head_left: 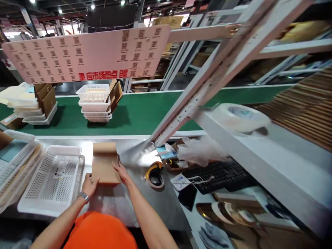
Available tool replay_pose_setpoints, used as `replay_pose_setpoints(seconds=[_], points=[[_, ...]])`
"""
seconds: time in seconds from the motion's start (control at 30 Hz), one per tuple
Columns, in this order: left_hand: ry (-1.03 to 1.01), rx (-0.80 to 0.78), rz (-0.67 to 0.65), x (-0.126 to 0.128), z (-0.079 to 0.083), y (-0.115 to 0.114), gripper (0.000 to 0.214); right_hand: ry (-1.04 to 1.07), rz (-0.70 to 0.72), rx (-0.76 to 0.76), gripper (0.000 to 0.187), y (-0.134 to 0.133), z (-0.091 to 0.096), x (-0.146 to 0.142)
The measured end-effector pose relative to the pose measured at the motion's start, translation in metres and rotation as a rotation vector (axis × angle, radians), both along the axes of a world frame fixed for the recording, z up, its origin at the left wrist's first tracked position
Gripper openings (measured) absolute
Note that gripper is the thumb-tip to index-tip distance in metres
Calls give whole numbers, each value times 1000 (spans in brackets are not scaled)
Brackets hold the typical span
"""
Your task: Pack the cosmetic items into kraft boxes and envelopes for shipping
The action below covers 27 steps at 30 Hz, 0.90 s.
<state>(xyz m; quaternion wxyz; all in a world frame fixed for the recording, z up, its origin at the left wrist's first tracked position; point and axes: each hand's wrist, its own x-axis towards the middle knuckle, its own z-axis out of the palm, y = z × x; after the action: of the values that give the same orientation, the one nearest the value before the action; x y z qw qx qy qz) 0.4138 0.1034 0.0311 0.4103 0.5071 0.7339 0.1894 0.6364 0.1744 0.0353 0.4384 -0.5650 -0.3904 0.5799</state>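
Note:
A brown cardboard box (105, 166) is held between my two hands over the metal table. My left hand (90, 186), with a watch at the wrist, grips its near left corner, thumb on the top. Along its right side, my right hand (122, 173) presses with the fingers partly hidden behind the cardboard. Left of the box lies a white perforated plastic basket (53, 176) with a small label inside it. A tape dispenser (155, 174) with a yellow and black body rests on the table to the right.
Behind the table runs a green conveyor belt (145, 110) carrying stacked white baskets (95, 103). A slanted metal post (181, 114) rises at the table's back right. Further right are a keyboard (225, 174), a plastic bag (198, 150) and a shelf holding a tape roll (241, 117).

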Motion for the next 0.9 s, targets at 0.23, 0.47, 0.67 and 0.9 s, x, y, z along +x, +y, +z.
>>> replay_pose_setpoints(seconds=[0.23, 0.47, 0.67, 0.9], points=[[-174, 81, -91, -46, 7, -5, 49, -620, -195, 58, 87, 42, 22, 6], [236, 171, 90, -189, -6, 26, 36, -949, 81, 134, 88, 41, 3, -40], [376, -33, 207, -257, -40, 49, 25, -1410, 207, 160, 85, 43, -10, -57], [419, -175, 227, -263, -65, 61, 37, -1483, 287, 134, 99, 28, -18, -109]])
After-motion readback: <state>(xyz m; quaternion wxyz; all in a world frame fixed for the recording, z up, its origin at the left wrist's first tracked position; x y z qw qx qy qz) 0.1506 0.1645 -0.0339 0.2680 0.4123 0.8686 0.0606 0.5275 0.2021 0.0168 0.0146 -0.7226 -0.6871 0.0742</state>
